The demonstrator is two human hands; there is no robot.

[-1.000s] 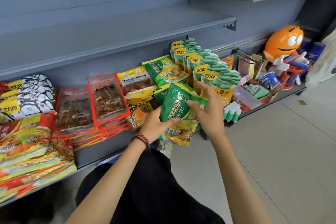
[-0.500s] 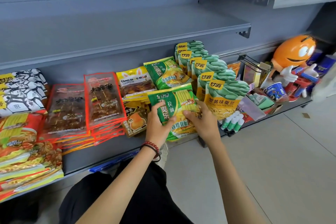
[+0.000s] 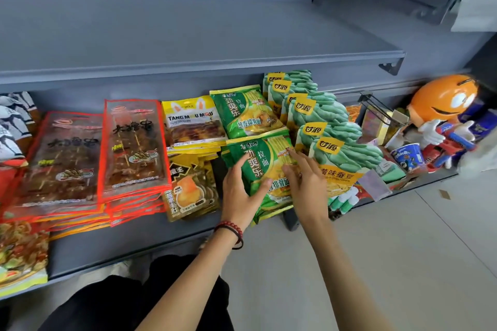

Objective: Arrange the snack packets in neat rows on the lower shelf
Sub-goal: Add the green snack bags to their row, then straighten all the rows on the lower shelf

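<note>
Green noodle packet [image 3: 262, 166]: near edge of lower shelf [image 3: 121, 244], atop its stack, right of yellow packets [image 3: 192, 185].
Left hand [image 3: 240, 192]: fingers spread, flat on packet.
Right hand [image 3: 306, 183]: fingers spread, pressing right half.
Advice: square edges against far green packet [image 3: 246, 113]; avoid overhang.

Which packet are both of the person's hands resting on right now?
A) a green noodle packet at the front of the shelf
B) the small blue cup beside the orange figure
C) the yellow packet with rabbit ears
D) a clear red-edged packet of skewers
A: the left hand and the right hand both lie flat on the front green noodle packet, pressing it onto the lower shelf in front of another green packet.
</note>
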